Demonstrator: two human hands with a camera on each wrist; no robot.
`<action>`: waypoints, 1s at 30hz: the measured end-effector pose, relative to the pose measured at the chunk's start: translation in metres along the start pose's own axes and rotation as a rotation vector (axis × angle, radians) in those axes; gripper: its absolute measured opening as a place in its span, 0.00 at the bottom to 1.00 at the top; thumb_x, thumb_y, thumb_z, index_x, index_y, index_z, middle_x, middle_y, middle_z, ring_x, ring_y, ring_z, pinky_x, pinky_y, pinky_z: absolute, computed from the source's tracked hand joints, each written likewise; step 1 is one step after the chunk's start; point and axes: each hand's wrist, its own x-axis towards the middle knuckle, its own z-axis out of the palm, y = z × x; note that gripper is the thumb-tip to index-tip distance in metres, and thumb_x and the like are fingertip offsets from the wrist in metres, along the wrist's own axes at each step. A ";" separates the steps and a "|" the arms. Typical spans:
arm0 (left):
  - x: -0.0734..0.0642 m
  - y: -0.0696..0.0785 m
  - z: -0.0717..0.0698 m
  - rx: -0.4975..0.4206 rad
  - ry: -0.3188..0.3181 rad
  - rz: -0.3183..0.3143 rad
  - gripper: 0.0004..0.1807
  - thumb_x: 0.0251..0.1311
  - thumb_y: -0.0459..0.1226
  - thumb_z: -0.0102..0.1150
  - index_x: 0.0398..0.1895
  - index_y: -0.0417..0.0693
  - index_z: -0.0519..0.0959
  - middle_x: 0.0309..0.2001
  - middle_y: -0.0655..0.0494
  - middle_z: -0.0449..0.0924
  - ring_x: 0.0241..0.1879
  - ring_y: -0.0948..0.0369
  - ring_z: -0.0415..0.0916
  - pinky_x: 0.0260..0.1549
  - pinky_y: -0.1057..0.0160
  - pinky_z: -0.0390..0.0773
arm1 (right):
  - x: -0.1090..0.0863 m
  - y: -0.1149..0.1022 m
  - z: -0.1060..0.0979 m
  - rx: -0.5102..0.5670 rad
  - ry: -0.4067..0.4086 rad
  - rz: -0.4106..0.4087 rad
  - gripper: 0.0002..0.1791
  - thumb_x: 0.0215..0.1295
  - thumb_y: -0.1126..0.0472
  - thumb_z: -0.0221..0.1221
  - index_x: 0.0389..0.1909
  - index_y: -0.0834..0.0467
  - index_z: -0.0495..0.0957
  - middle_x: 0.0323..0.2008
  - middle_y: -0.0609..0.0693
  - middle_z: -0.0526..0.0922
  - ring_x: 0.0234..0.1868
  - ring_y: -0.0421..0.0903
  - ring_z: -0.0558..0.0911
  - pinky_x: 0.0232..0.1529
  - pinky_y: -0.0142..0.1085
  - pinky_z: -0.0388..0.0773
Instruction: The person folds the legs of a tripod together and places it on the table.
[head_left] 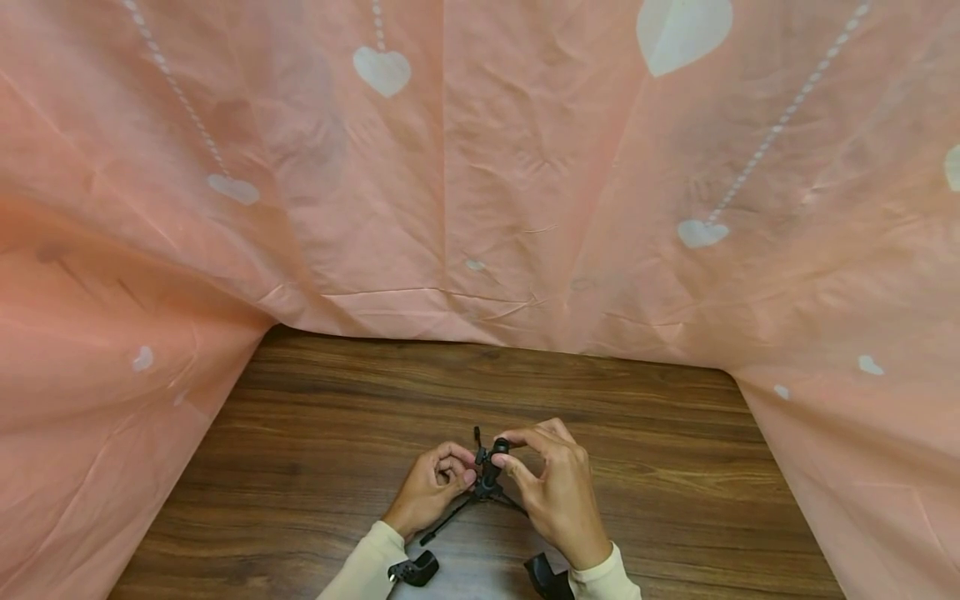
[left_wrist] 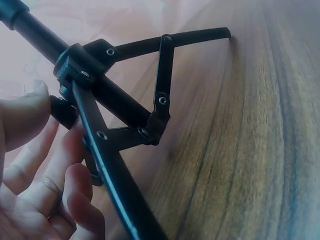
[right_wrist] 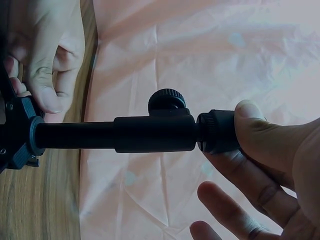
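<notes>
A small black tripod [head_left: 487,482] stands between the hands with its legs spread. My left hand [head_left: 429,493] pinches a small black knob [left_wrist: 63,111] on the collar where the legs join, thumb on one side and fingers on the other. At the upper end of the centre column [right_wrist: 75,135], my right hand [right_wrist: 270,170] grips the black head [right_wrist: 220,131] between thumb and forefinger, its other fingers loosely bent below. A ridged round knob [right_wrist: 167,101] juts from the column's thicker sleeve [right_wrist: 155,134], untouched. Hinged struts [left_wrist: 162,75] brace the legs.
Beneath the tripod lies a brown wood-grain table [head_left: 337,400]. Pink cloth [head_left: 487,167] with white hearts hangs along its back and both sides. Black wrist devices [head_left: 415,569] sit at the cuffs of the cream sleeves [head_left: 367,562].
</notes>
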 end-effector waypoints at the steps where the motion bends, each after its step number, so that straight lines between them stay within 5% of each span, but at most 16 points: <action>1: 0.000 0.000 0.000 -0.005 0.003 0.004 0.12 0.72 0.35 0.66 0.51 0.37 0.79 0.34 0.35 0.84 0.32 0.67 0.81 0.32 0.72 0.77 | 0.000 0.000 0.000 -0.002 0.001 -0.001 0.15 0.51 0.55 0.80 0.40 0.51 0.91 0.36 0.39 0.92 0.42 0.36 0.83 0.42 0.38 0.83; 12: 0.000 0.004 0.000 -0.075 -0.020 0.009 0.12 0.71 0.34 0.67 0.49 0.32 0.80 0.34 0.51 0.85 0.32 0.68 0.81 0.32 0.73 0.78 | -0.001 -0.001 0.000 -0.016 -0.003 0.004 0.15 0.51 0.55 0.80 0.40 0.52 0.91 0.35 0.39 0.92 0.41 0.37 0.84 0.42 0.38 0.83; 21: -0.001 0.008 0.000 -0.082 -0.017 0.011 0.12 0.71 0.34 0.68 0.47 0.32 0.81 0.35 0.42 0.85 0.33 0.68 0.82 0.34 0.73 0.80 | -0.001 -0.001 -0.001 -0.013 0.006 -0.006 0.15 0.51 0.54 0.80 0.40 0.52 0.91 0.36 0.39 0.92 0.40 0.38 0.84 0.41 0.38 0.83; 26: -0.002 0.008 0.001 -0.100 -0.011 0.004 0.10 0.71 0.32 0.67 0.47 0.31 0.81 0.35 0.56 0.85 0.34 0.69 0.82 0.36 0.73 0.81 | 0.000 -0.001 -0.002 -0.015 0.013 0.001 0.15 0.50 0.55 0.80 0.39 0.51 0.91 0.35 0.40 0.92 0.40 0.37 0.84 0.41 0.39 0.83; 30: -0.002 0.008 0.003 -0.104 -0.009 0.012 0.09 0.71 0.31 0.66 0.47 0.31 0.81 0.35 0.54 0.85 0.34 0.69 0.83 0.36 0.72 0.82 | 0.001 0.000 -0.003 -0.018 0.015 -0.001 0.15 0.49 0.56 0.81 0.39 0.51 0.91 0.36 0.40 0.92 0.41 0.38 0.84 0.42 0.40 0.83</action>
